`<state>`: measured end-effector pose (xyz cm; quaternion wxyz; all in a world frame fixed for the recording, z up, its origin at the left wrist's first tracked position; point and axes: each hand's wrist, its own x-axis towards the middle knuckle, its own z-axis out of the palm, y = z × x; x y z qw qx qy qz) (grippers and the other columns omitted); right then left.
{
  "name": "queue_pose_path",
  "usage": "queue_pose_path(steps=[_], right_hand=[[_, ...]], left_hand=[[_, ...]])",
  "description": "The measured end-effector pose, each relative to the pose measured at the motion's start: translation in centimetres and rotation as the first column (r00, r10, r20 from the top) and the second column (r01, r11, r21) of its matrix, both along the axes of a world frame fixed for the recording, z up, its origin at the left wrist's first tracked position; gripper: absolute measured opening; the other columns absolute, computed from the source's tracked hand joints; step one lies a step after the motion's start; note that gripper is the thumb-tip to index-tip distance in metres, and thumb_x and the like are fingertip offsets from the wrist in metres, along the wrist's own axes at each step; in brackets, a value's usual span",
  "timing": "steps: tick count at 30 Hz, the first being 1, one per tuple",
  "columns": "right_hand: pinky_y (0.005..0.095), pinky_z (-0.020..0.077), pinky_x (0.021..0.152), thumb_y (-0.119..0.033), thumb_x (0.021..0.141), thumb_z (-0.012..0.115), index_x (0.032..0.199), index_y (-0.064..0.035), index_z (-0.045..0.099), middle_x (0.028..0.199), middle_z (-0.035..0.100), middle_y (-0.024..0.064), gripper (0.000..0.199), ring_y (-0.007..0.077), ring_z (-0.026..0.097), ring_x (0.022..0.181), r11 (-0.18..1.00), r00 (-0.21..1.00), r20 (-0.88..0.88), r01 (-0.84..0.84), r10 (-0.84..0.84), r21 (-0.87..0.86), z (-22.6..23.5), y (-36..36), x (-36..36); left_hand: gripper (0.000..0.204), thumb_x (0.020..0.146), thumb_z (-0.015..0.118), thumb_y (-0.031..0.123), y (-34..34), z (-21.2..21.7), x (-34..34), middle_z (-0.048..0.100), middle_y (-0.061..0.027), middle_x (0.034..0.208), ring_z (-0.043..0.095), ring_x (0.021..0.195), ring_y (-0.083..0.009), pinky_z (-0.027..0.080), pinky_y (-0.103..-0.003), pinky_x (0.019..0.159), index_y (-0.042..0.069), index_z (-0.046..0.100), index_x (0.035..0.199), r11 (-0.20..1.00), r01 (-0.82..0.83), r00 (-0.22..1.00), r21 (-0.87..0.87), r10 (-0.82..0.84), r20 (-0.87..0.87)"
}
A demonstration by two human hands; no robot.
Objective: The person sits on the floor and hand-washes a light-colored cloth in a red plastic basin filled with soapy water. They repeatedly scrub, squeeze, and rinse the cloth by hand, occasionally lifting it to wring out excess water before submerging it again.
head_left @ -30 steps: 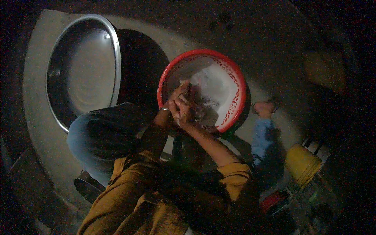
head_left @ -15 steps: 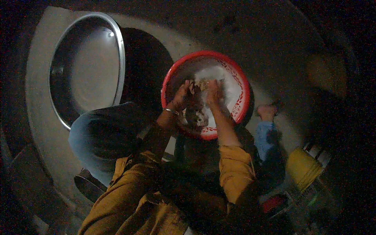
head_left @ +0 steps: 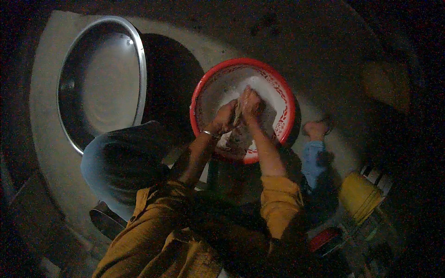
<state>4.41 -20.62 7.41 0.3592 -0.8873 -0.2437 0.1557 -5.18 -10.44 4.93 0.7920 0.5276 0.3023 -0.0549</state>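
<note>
Over a white enamel basin point(head_left: 291, 107) with a red rim and a red pattern inside, my two hands are brought close together. My left hand point(head_left: 226, 115), with a bangle at its wrist, is closed against one side of a thin tan strip-like piece point(head_left: 238, 111). My right hand point(head_left: 251, 103) is closed on its other side, fingers bent. The hands hide most of this piece, and the dim light does not show its kind. Below them the basin's inside looks white in places and dark brown in others.
A large silvery metal basin point(head_left: 143, 78) stands on the floor at the left, beside my bent knee point(head_left: 111, 150). My bare foot point(head_left: 316, 128) is right of the enamel basin. Toward the lower right are a yellow container point(head_left: 358, 197) and a red object point(head_left: 323, 238).
My hands have come together from a little apart, the left one moving right. The tan piece is now pressed between them; the basins stay where they were.
</note>
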Motion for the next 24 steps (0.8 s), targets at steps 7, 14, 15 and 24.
queue_pose_path(steps=[7,14,15,24], right_hand=[[0.0432,0.0361,0.095,-0.027,0.093,0.042,0.123,-0.004,0.047,0.125,0.042,0.0159,0.038,0.0306,0.043,0.115,0.958,0.979,0.076,0.199,-0.187,-0.205,1.5,-0.6,1.4],[0.036,0.0429,0.079,-0.015,0.088,0.055,0.097,0.0018,0.058,0.088,0.057,0.0141,0.02,0.0246,0.054,0.086,0.939,0.991,0.101,-0.112,0.083,0.326,7.2,4.6,-9.8],[0.036,0.0431,0.078,-0.016,0.088,0.054,0.095,0.0016,0.059,0.087,0.057,0.0144,0.02,0.0231,0.054,0.086,0.903,0.939,0.336,-0.203,0.071,0.378,8.2,5.3,-10.9],[0.0388,0.0453,0.071,-0.031,0.088,0.054,0.094,-0.0049,0.059,0.093,0.059,0.0129,0.027,0.0266,0.055,0.081,0.97,0.974,-0.137,0.198,-0.179,0.141,-5.5,-0.3,1.4]], left_hand=[[0.062,0.092,0.033,0.057,2.6,3.2,-1.8,0.06,-0.0118,0.099,0.059,0.082,-0.025,0.05,-0.035,0.074,0.002,0.057,0.107,0.966,-0.168,0.953,-0.194,0.109,-0.284],[0.058,0.089,0.041,0.058,3.6,5.4,-2.1,0.061,-0.0119,0.097,0.06,0.081,-0.0252,0.051,-0.038,0.072,0.006,0.053,0.113,0.607,-0.365,0.929,-0.706,0.283,-0.237],[0.056,0.09,0.042,0.056,4.3,2.0,-2.7,0.06,-0.0121,0.1,0.06,0.083,-0.0251,0.05,-0.038,0.074,0.006,0.053,0.114,0.482,-0.225,0.965,-0.847,0.228,-0.126],[0.044,0.091,0.048,0.035,0.2,2.2,0.3,0.059,-0.0162,0.105,0.06,0.091,-0.025,0.047,-0.036,0.084,0.001,0.049,0.118,0.9,0.103,0.969,0.424,-0.187,0.163]])
